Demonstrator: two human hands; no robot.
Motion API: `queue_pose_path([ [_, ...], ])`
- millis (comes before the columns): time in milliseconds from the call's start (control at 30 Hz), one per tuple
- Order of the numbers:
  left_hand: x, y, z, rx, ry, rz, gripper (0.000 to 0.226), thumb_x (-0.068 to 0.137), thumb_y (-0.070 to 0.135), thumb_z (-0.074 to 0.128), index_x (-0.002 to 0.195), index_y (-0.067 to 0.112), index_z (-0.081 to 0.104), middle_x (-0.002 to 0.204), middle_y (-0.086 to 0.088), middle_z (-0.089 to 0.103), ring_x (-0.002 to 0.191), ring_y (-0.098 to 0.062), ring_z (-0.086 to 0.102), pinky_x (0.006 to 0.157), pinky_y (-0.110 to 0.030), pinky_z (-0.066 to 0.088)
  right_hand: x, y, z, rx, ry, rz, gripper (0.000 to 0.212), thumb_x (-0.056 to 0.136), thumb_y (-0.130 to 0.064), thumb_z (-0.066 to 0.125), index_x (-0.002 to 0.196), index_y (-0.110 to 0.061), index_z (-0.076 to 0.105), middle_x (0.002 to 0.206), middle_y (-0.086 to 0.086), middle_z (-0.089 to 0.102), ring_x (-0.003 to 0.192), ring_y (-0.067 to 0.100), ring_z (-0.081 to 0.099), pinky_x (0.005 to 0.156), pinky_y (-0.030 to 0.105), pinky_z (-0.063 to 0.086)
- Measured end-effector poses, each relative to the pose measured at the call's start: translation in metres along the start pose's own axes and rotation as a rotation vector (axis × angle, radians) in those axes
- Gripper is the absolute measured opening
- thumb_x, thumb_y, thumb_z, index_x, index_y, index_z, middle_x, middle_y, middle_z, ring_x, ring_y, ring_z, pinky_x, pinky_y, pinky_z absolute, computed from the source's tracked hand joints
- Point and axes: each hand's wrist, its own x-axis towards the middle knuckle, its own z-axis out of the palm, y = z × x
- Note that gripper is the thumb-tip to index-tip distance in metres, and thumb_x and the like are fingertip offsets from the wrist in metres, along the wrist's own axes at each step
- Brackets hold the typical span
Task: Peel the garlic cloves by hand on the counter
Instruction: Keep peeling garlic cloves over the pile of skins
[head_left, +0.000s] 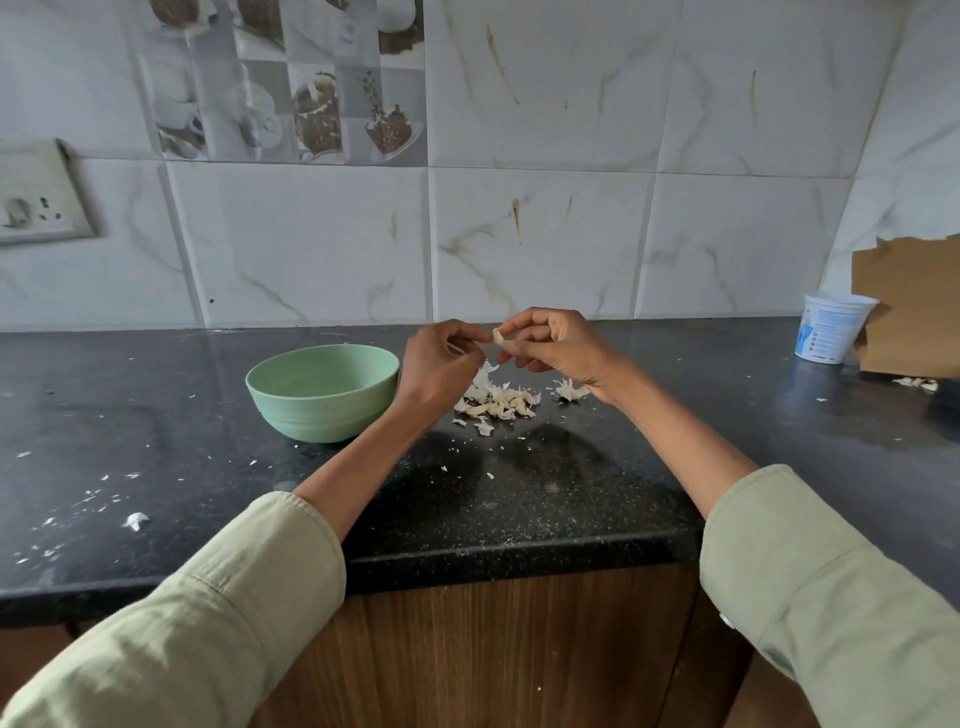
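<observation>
Nearby, papery skins (496, 400) litter the black counter (156, 415) beside a green bowl (322, 392). Above them, the right hand (558, 345) pinches a garlic clove (500, 336), its long axis roughly upright, while the left hand (441, 358) pinches at its skin. Farther right stands a white tub (831, 332).

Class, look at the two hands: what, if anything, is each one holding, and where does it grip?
The right hand pinches a garlic clove by its lower end. The left hand's fingers reach its top; whether they grip skin cannot be told.
</observation>
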Motion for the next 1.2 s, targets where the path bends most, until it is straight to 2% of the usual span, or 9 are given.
queue_pose_path([
  [100, 0.000, 0.000, 0.003, 0.028, -0.056, -0.015, 0.014, 0.092, 0.026, 0.077, 0.106, 0.023, 0.077, 0.092, 0.004, 0.076, 0.081, -0.008, 0.067, 0.072, -0.023, 0.053, 0.000, 0.002, 0.000, -0.043, 0.007, 0.005, 0.024, 0.095, -0.016, 0.078, 0.118, -0.009, 0.073, 0.098, 0.005, 0.082, 0.082, 0.012, 0.073, 0.074, 0.022, 0.057],
  [200, 0.002, -0.001, 0.002, -0.015, -0.032, 0.017, 0.015, 0.092, 0.032, 0.081, 0.102, 0.020, 0.078, 0.085, 0.008, 0.077, 0.076, -0.005, 0.068, 0.069, -0.019, 0.050, 0.000, 0.001, 0.003, -0.048, -0.007, -0.008, 0.025, 0.094, -0.014, 0.079, 0.114, -0.003, 0.070, 0.098, 0.010, 0.081, 0.083, 0.014, 0.074, 0.076, 0.024, 0.059],
  [300, 0.006, -0.005, 0.000, -0.151, -0.024, -0.015, 0.020, 0.089, 0.029, 0.085, 0.100, 0.014, 0.078, 0.087, -0.001, 0.080, 0.081, -0.010, 0.073, 0.068, -0.019, 0.054, 0.000, -0.001, 0.003, -0.028, -0.002, -0.043, 0.020, 0.095, -0.014, 0.078, 0.110, -0.005, 0.068, 0.100, 0.012, 0.081, 0.088, 0.019, 0.076, 0.079, 0.028, 0.060],
  [433, 0.006, -0.004, 0.000, -0.255, -0.051, -0.072, 0.021, 0.088, 0.025, 0.086, 0.097, 0.010, 0.075, 0.088, -0.005, 0.081, 0.089, -0.022, 0.077, 0.077, -0.030, 0.057, -0.001, -0.005, 0.007, -0.283, 0.133, -0.271, 0.013, 0.092, -0.020, 0.082, 0.098, -0.014, 0.072, 0.095, -0.002, 0.077, 0.090, 0.009, 0.072, 0.078, 0.024, 0.056],
  [533, 0.002, 0.001, 0.001, -0.311, -0.095, -0.066, 0.021, 0.088, 0.022, 0.085, 0.096, 0.009, 0.071, 0.088, -0.008, 0.081, 0.093, -0.029, 0.078, 0.081, -0.033, 0.058, -0.003, -0.011, 0.011, -0.372, 0.151, -0.391, 0.010, 0.093, -0.016, 0.080, 0.096, -0.019, 0.072, 0.093, -0.005, 0.074, 0.087, 0.011, 0.070, 0.074, 0.030, 0.059],
  [667, 0.001, 0.000, 0.001, -0.363, -0.108, -0.055, 0.021, 0.088, 0.019, 0.085, 0.097, 0.007, 0.071, 0.085, -0.010, 0.080, 0.081, -0.021, 0.074, 0.077, -0.030, 0.056, -0.004, -0.016, 0.010, -0.410, 0.125, -0.417, 0.010, 0.095, -0.015, 0.078, 0.098, -0.022, 0.071, 0.093, -0.005, 0.075, 0.085, 0.016, 0.072, 0.075, 0.037, 0.061],
  [867, 0.002, -0.003, 0.000, -0.357, -0.096, 0.009, 0.026, 0.090, 0.019, 0.083, 0.103, 0.000, 0.072, 0.092, -0.013, 0.080, 0.073, -0.011, 0.070, 0.067, -0.017, 0.053, -0.007, -0.021, 0.010, -0.379, 0.160, -0.425, 0.011, 0.093, -0.013, 0.080, 0.097, -0.016, 0.070, 0.089, -0.004, 0.076, 0.077, 0.014, 0.074, 0.072, 0.034, 0.062],
  [1033, 0.003, -0.005, -0.001, -0.335, -0.093, 0.046, 0.027, 0.090, 0.019, 0.083, 0.103, -0.001, 0.072, 0.093, -0.017, 0.079, 0.077, -0.017, 0.070, 0.071, -0.020, 0.056, -0.008, -0.022, 0.010, -0.388, 0.152, -0.403, 0.010, 0.092, -0.013, 0.080, 0.095, -0.016, 0.072, 0.087, -0.005, 0.075, 0.075, 0.016, 0.072, 0.072, 0.034, 0.061],
  [1200, 0.003, -0.006, 0.000, -0.345, -0.093, 0.048, 0.026, 0.089, 0.019, 0.084, 0.102, -0.001, 0.072, 0.093, -0.016, 0.079, 0.077, -0.015, 0.070, 0.072, -0.022, 0.056, -0.009, -0.024, 0.008, -0.386, 0.127, -0.377, 0.009, 0.093, -0.013, 0.080, 0.098, -0.015, 0.072, 0.088, -0.005, 0.075, 0.075, 0.010, 0.072, 0.072, 0.027, 0.059],
])
